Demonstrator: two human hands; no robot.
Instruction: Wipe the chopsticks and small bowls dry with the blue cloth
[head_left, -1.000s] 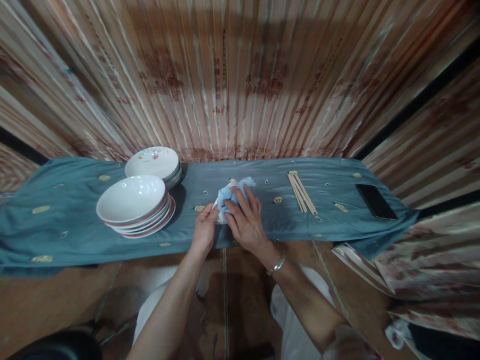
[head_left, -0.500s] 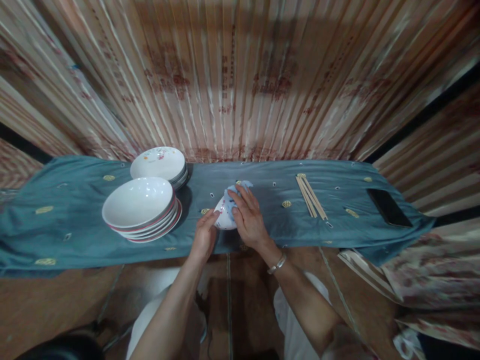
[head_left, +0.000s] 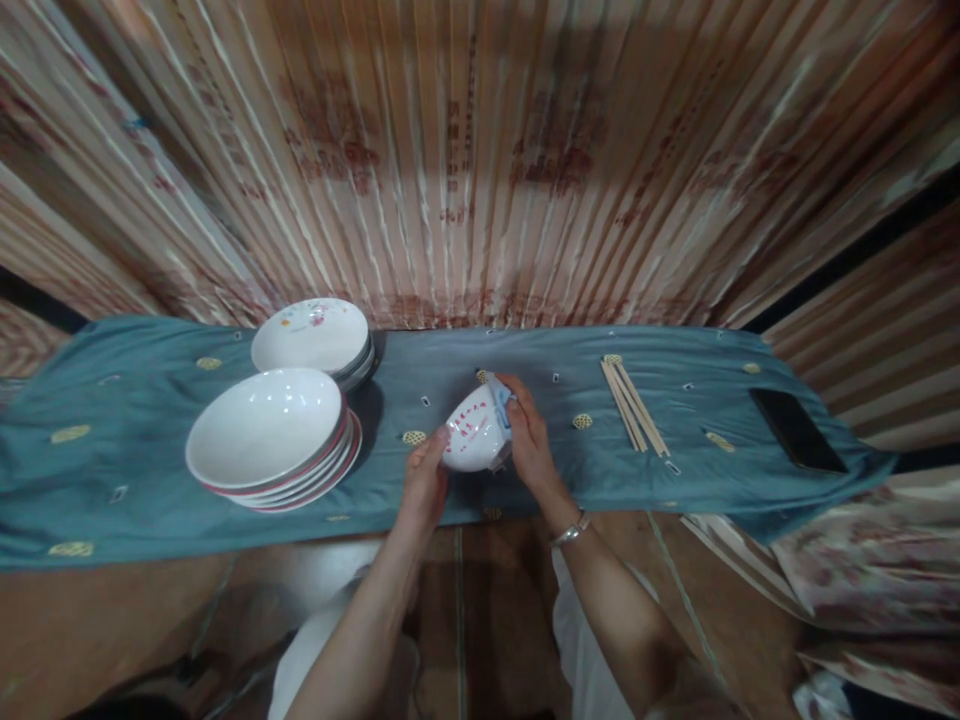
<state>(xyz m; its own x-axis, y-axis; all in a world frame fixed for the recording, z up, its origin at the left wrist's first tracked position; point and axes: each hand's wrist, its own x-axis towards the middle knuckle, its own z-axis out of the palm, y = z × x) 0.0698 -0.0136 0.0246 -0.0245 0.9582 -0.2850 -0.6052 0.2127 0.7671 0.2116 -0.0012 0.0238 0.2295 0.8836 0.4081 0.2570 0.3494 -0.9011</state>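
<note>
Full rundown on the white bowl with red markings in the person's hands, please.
The white bowl with red markings looks like glazed ceramic, smooth and shiny. The red marks resemble written characters, too blurred to read. It is tilted on its side over the middle of the teal patterned tablecloth; whether it touches the tablecloth is unclear. The bare left hand grips its left edge, while the bare right hand holds a pale blue fabric cloth against its right side.
</note>
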